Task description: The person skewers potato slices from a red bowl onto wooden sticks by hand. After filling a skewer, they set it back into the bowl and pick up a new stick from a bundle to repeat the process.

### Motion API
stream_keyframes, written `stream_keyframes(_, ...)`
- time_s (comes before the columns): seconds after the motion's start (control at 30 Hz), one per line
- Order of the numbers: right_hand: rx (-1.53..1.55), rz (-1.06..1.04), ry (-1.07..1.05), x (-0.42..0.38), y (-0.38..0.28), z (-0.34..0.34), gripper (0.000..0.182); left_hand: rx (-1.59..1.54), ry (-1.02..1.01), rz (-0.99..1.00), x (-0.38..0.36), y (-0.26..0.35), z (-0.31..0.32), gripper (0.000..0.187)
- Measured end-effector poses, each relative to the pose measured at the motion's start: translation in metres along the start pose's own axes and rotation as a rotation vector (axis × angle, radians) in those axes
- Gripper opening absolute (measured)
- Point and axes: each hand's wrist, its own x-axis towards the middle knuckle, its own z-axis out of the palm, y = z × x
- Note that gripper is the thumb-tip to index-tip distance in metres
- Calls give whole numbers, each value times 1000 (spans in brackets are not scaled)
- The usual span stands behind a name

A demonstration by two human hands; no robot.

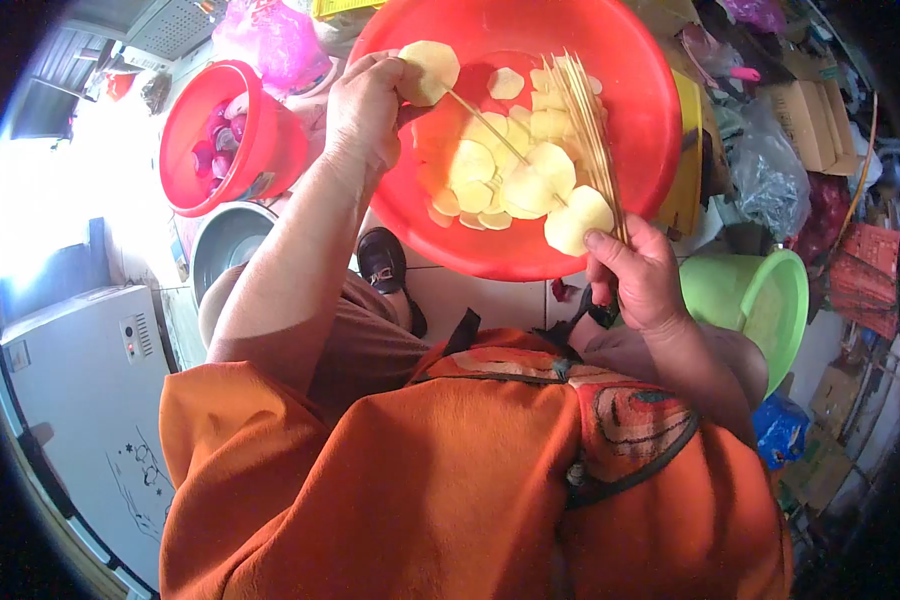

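Note:
My left hand (363,105) pinches a round, pale yellow potato slice (429,73) above the left side of a large red basin (640,110). A thin bamboo skewer (487,126) runs from that slice down to the right, with more slices (538,180) threaded along it. Closed at its lower end, my right hand (637,262) has its thumb against the lowest slice (579,222). The same hand grips a bundle of bamboo skewers (590,125), which points upward over the basin. Loose potato slices (472,163) lie in a heap below.
To the left stands a red bucket (281,140) with purple pieces inside, beside a grey metal basin (220,232). A green tub (792,300) sits at the right, near cardboard (813,125) and plastic bags (767,165). A white appliance (80,400) is at the lower left.

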Motion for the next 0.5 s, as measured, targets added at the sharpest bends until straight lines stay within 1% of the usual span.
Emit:
stream_keyframes(0.1, -17, -13, 3, 1, 1, 0, 22, 76, 28, -9, -14, 6, 15, 17)
stream_keyframes(0.2, -30, -20, 12, 1, 2, -1, 21, 87, 10, -61, -22, 1, 21, 20)
stream_keyframes(0.23, -40, -17, 22, 2, 3, 0, 21, 46, 44, -73, -24, 3, 24, 20)
stream_keyframes(0.27, -40, -17, 21, 1, 2, 0, 21, 46, 45, -72, -22, 3, 23, 20)
stream_keyframes(0.33, -37, -37, -25, 0, -2, 2, 21, 19, 47, -133, -17, 2, 21, 21)
stream_keyframes(0.47, -32, -29, -28, 1, 1, 1, 21, 10, 40, -155, -14, 3, 17, 23)
stream_keyframes(0.5, -29, -23, -26, 1, 2, 1, 21, 44, -7, -190, -12, 3, 15, 23)
